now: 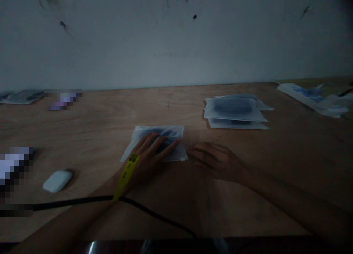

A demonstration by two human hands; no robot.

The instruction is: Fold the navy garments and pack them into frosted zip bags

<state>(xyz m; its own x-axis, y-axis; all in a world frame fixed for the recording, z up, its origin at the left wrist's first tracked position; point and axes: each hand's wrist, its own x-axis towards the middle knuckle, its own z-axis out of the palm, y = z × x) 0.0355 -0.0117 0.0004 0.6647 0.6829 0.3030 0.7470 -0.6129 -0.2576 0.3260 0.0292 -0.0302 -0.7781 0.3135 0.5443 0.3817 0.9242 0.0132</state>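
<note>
A frosted zip bag point(176, 156) with something dark folded inside lies flat on the wooden table. My left hand point(151, 149) rests on top of it, palm down with fingers spread, covering part of its dark contents. Just off the bag's right edge is my right hand point(216, 160), its fingers loosely bent towards the bag and the thumb a little apart below them. I see nothing held in it. Farther back to the right, several similar frosted bags point(233, 108) are stacked unevenly, with dark contents showing through.
A black cable point(74, 201) with a yellow tag point(128, 175) crosses in front of my left forearm. At left are a small white rounded case point(57, 181) and blurred-out items. Crumpled plastic packaging point(311, 97) lies at far right. A marked wall point(165, 44) borders the table's back.
</note>
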